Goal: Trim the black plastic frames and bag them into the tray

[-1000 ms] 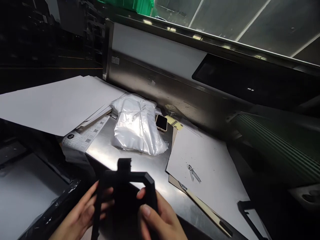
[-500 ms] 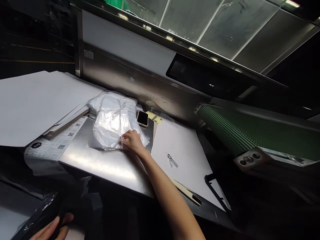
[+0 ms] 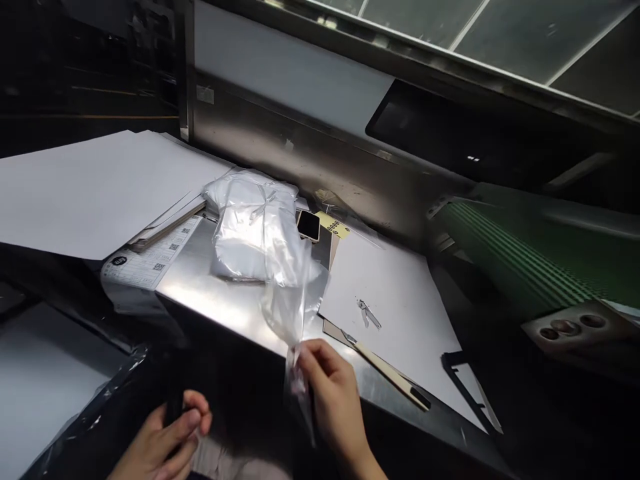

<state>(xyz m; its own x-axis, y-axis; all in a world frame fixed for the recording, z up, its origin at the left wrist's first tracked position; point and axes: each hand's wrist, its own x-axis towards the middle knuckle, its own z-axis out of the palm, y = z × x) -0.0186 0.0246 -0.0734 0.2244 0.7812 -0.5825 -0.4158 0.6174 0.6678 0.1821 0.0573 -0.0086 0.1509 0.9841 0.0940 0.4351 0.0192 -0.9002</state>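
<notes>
Clear plastic bag (image 3: 290, 313): pinched low down and rising in a loose, crumpled sheet to the near side of the white plastic-wrapped bundle (image 3: 250, 227); from here I cannot tell whether the two are joined.

Right hand (image 3: 333, 393): just below the bag, its grip narrow, with thumb and fingers pinching the film.

Left hand (image 3: 165, 443): low and well apart from the bundle, its grip closed around a thin black object (image 3: 175, 400), mostly lost in shadow.

Steel bench (image 3: 215, 307): carries the bundle, its bare metal shining in front.

Beyond the bundle: a smartphone (image 3: 309, 225) lying just beside it, then a yellow numbered tag (image 3: 333, 225) near the phone.

Left of the bundle: a stack of large white sheets (image 3: 100, 193), with a printed sheet with QR codes (image 3: 150, 257) nearer the edge.

Right of the bundle: a white board (image 3: 385, 313) bearing a small metal clip (image 3: 369, 313), and a cream-coloured stick with a black tip (image 3: 390, 377) along its near edge.

Further right of the bundle: a green-striped conveyor belt (image 3: 525, 260), well apart.
</notes>
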